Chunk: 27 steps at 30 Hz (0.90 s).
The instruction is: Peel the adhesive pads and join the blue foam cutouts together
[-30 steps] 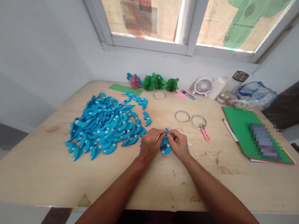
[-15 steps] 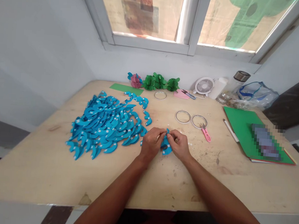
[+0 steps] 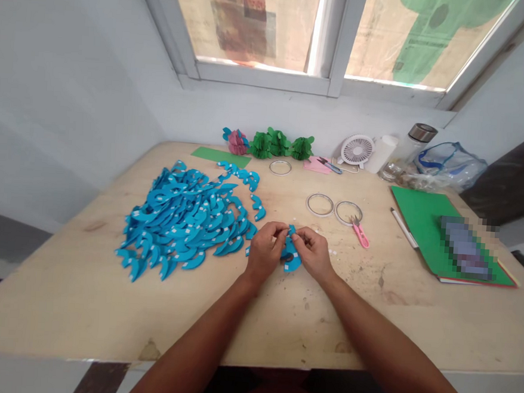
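My left hand (image 3: 265, 249) and my right hand (image 3: 314, 252) meet at the middle of the wooden table (image 3: 280, 317), fingers pinched together on a small stack of blue crescent paper pieces (image 3: 291, 255). The stack pokes out between and below the fingertips. To the left lies a large pile of the same blue crescent pieces (image 3: 184, 218), each with small white tabs. A few loose blue pieces (image 3: 257, 203) trail from the pile toward my hands.
Two tape rings (image 3: 319, 205) and pink snips (image 3: 359, 232) lie just beyond my right hand, a third ring (image 3: 281, 167) further back. Green and pink paper flowers (image 3: 270, 143), a small fan (image 3: 357, 150), a bottle (image 3: 409, 150), a plastic bag (image 3: 450, 165) line the wall. Green folder (image 3: 421, 222) at right.
My fingers shift slightly on the blue stack; the hands stay in the same place. Nothing else on the table has moved.
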Motion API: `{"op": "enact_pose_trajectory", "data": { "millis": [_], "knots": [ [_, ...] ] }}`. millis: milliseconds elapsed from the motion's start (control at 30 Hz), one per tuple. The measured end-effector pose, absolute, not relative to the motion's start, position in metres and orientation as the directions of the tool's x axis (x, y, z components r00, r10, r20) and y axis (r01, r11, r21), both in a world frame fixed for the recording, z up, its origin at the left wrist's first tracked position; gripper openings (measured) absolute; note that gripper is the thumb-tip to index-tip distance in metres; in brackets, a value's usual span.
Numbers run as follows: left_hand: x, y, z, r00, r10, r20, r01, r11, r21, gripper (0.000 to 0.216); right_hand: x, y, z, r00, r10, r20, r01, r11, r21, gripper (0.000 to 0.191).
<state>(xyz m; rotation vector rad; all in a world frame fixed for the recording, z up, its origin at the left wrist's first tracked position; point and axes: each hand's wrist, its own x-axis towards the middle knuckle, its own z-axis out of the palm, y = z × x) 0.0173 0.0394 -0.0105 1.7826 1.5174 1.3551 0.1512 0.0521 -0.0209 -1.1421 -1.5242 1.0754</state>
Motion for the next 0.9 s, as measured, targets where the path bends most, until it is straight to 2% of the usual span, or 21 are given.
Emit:
{"op": "enact_pose_trajectory", "data": {
  "millis": [167, 500, 700, 900],
  "knots": [
    [0.0174, 0.0384, -0.0059, -0.112, 0.938, 0.327, 0.392, -0.261, 0.882, 0.014, 0.1520, 0.0561, -0.0240, -0.115, 0.986, 0.122, 0.081, 0.132, -0.988, 0.022],
    [0.0125, 0.0377, -0.0074, 0.037, 0.960, 0.279, 0.298, -0.277, 0.913, 0.016, 0.1530, 0.0574, -0.0222, -0.054, 0.994, 0.092, 0.020, 0.093, -0.995, 0.021],
    [0.0145, 0.0394, -0.0078, -0.054, 0.970, 0.239, 0.336, -0.208, 0.919, 0.019, 0.1532, 0.0581, -0.0269, -0.067, 0.993, 0.094, 0.006, 0.095, -0.995, 0.022],
    [0.0157, 0.0383, -0.0070, -0.094, 0.974, 0.207, 0.217, -0.183, 0.959, 0.011, 0.1523, 0.0566, -0.0234, -0.065, 0.992, 0.107, 0.035, 0.109, -0.993, 0.022]
  ]
}}
